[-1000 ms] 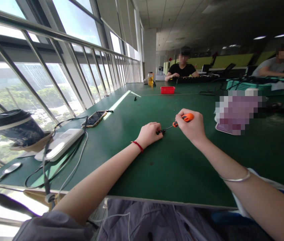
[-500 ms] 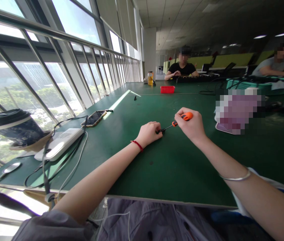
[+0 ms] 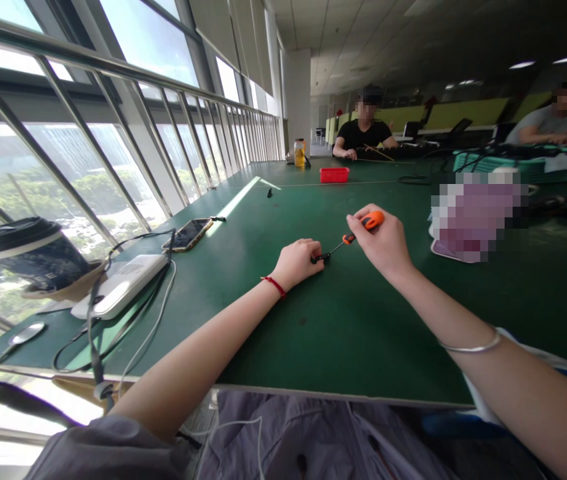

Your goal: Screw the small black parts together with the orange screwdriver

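My left hand (image 3: 297, 261) rests on the green table (image 3: 343, 320), fingers curled round a small black part (image 3: 321, 257) that peeks out at its fingertips. My right hand (image 3: 382, 240) is closed on an orange-handled screwdriver (image 3: 363, 225). The thin shaft slants down and left, and its tip meets the black part at my left fingers. A red string circles my left wrist and a silver bangle my right forearm.
At the left lie a phone (image 3: 188, 234), a white power bank (image 3: 119, 286) with cables, and a lidded coffee cup (image 3: 28, 255). A red tray (image 3: 334, 175) and a jar (image 3: 300, 154) stand far back. A blurred pink object (image 3: 473, 217) sits right. Two other people sit at the far end.
Both hands stayed together on the table. My right hand tilted the screwdriver handle slightly up and back while the tip stayed at the black part.
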The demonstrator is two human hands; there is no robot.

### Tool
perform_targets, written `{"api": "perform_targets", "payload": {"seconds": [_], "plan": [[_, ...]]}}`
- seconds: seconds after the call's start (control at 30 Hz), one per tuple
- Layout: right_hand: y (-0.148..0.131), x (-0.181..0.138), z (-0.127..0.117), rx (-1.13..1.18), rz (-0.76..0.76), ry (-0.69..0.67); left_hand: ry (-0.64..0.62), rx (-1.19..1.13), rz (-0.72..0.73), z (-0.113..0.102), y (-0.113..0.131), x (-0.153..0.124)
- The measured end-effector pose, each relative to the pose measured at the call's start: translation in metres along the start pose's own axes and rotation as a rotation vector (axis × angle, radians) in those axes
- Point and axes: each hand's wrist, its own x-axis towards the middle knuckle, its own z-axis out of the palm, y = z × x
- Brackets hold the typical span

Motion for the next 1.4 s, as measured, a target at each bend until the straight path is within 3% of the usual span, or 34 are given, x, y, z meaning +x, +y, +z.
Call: {"api": "perform_targets", "payload": {"seconds": [0.4, 0.6, 0.9, 1.17, 1.4], "plan": [[0.0022, 0.0006, 0.0009, 0.043, -0.016, -0.006, -0.02, -0.01, 0.014, -0.0013, -0.0027, 0.0008], [-0.0024, -0.0012, -0.0016, -0.06, -0.042, 0.049, -0.008, -0.021, 0.02, -0.0004, -0.0043, 0.0009], [0.0011, 0.0, -0.0001, 0.034, -0.058, -0.024, 0.007, -0.027, 0.035, 0.0008, -0.0057, 0.0013], [-0.0033, -0.0021, -0.0022, -0.053, -0.021, -0.026, 0.018, -0.037, 0.054, 0.0022, -0.0071, 0.0016], [0.002, -0.0002, 0.002, 0.047, -0.125, -0.011, 0.013, -0.031, 0.047, 0.0024, -0.0066, 0.0019]]}}
